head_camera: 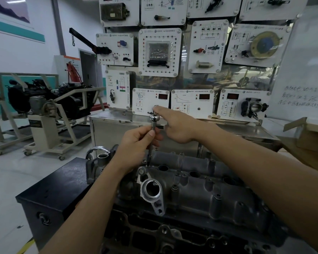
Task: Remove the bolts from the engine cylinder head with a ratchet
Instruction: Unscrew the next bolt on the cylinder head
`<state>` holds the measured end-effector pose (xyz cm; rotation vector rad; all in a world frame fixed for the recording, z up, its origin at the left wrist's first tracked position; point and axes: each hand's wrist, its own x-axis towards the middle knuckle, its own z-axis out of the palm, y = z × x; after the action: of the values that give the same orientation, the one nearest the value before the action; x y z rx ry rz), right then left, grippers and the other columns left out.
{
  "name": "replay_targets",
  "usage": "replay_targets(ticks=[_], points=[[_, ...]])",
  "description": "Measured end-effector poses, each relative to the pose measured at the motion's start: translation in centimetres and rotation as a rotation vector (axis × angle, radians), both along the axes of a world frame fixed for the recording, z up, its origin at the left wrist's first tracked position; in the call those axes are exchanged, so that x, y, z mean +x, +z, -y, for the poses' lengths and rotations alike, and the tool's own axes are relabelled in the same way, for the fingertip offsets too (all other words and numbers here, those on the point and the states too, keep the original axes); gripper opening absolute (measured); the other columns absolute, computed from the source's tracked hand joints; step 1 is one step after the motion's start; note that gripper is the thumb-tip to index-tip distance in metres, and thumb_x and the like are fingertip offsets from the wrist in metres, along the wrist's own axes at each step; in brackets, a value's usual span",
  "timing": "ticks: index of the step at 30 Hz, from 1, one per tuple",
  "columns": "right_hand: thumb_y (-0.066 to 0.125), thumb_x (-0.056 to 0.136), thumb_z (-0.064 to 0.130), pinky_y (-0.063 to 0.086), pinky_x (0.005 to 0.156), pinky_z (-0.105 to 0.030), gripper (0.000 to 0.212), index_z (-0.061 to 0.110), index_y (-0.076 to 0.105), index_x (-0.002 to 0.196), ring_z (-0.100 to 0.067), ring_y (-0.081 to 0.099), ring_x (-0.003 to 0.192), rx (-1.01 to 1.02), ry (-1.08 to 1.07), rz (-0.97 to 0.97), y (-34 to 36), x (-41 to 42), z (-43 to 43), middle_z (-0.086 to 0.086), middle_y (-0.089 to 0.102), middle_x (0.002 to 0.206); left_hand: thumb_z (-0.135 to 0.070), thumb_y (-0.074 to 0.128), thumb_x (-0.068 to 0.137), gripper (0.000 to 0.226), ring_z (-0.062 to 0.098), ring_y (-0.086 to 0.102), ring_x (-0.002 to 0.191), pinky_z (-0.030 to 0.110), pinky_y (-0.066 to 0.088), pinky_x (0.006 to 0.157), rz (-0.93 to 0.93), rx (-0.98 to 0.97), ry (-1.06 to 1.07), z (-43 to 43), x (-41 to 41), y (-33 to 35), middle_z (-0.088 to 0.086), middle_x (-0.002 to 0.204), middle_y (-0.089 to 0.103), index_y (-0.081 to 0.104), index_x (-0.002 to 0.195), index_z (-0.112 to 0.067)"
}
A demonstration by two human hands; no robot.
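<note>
Steadying, left hand (138,142): pinches the extension (150,153) above the head's (200,189) left end, keeping it upright in the bolt recess.
Ratchet (153,117): atop the extension, well above the head, free to swing.
Right hand (174,125): index laid over the ratchet's top; other fingers curled, seemingly gripping the hidden handle for leverage.
Bolt: unseen, down the recess.
</note>
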<state>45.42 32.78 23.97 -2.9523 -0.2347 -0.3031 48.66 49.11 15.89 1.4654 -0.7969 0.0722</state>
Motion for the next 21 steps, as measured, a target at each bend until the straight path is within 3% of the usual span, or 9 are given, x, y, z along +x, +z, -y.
replay_targets(ticks=[2,4,6,8,11,14,18,21], points=[[0.049,0.097,0.006,0.024,0.122,-0.041,0.071,0.017,0.017,0.16,-0.022,0.021,0.152,-0.046,-0.01,0.036,0.0,-0.2,0.0,-0.002,0.02,0.167,-0.008,0.053,0.102,0.022,0.012,0.07,0.076,0.025,0.058,0.072,0.01,-0.022,0.014,-0.1,0.0,-0.1,0.0,0.085,0.077,0.071,0.1,-0.019],[0.051,0.097,0.015,0.033,0.117,-0.044,0.061,0.017,0.031,0.156,-0.027,0.032,0.145,-0.169,-0.069,0.106,0.3,-1.0,0.2,-0.005,0.036,0.159,-0.007,0.056,0.101,0.021,0.014,0.071,0.075,0.027,0.06,0.073,0.017,-0.039,0.034,-0.1,0.1,-0.2,0.002,0.083,0.077,0.072,0.099,-0.019],[0.052,0.096,0.024,0.047,0.099,-0.045,0.038,0.019,0.056,0.134,-0.029,0.048,0.127,-0.295,-0.138,0.216,0.7,-2.1,0.4,-0.007,0.057,0.131,-0.006,0.059,0.099,0.019,0.016,0.071,0.073,0.03,0.061,0.074,0.015,-0.058,0.059,0.0,0.3,-0.2,0.004,0.082,0.077,0.074,0.095,-0.018],[0.054,0.094,0.028,0.051,0.078,-0.037,0.02,0.019,0.066,0.106,-0.027,0.06,0.104,-0.286,-0.189,0.29,1.1,-3.4,0.3,-0.003,0.064,0.104,-0.006,0.063,0.097,0.019,0.016,0.071,0.071,0.031,0.061,0.072,0.003,-0.081,0.089,0.0,0.4,-0.4,0.004,0.081,0.077,0.075,0.091,-0.019],[0.059,0.091,0.032,0.058,0.077,-0.037,0.023,0.022,0.076,0.102,-0.022,0.066,0.088,-0.205,-0.202,0.307,1.9,-5.1,0.3,0.0,0.071,0.099,-0.007,0.07,0.092,0.014,0.017,0.071,0.07,0.029,0.062,0.071,-0.004,-0.122,0.125,0.0,0.4,-0.5,0.004,0.079,0.077,0.075,0.087,-0.019],[0.067,0.089,0.036,0.06,0.074,-0.034,0.02,0.021,0.08,0.088,-0.01,0.066,0.075,-0.082,-0.09,0.274,2.8,-6.7,0.2,0.008,0.072,0.08,-0.01,0.077,0.085,0.007,0.016,0.07,0.066,0.026,0.061,0.066,-0.001,-0.159,0.157,0.1,0.3,-0.5,0.005,0.074,0.076,0.074,0.082,-0.016],[0.074,0.085,0.043,0.045,0.051,-0.015,0.023,0.022,0.081,0.08,-0.002,0.056,0.052,0.117,0.074,0.177,3.0,-7.7,-1.0,0.012,0.067,0.058,-0.009,0.084,0.076,0.019,0.011,0.068,0.058,0.018,0.054,0.058,-0.016,-0.205,0.227,0.1,0.3,-0.5,0.002,0.065,0.072,0.065,0.077,-0.009],[0.07,0.09,0.04,0.047,0.06,-0.019,0.02,0.024,0.082,0.09,-0.002,0.059,0.061,0.03,0.049,0.219,3.3,-7.4,-0.7,0.014,0.073,0.073,-0.009,0.084,0.077,0.024,0.01,0.066,0.059,0.019,0.055,0.059,-0.017,-0.213,0.225,0.0,0.4,-0.5,-0.001,0.062,0.068,0.061,0.076,-0.013]])
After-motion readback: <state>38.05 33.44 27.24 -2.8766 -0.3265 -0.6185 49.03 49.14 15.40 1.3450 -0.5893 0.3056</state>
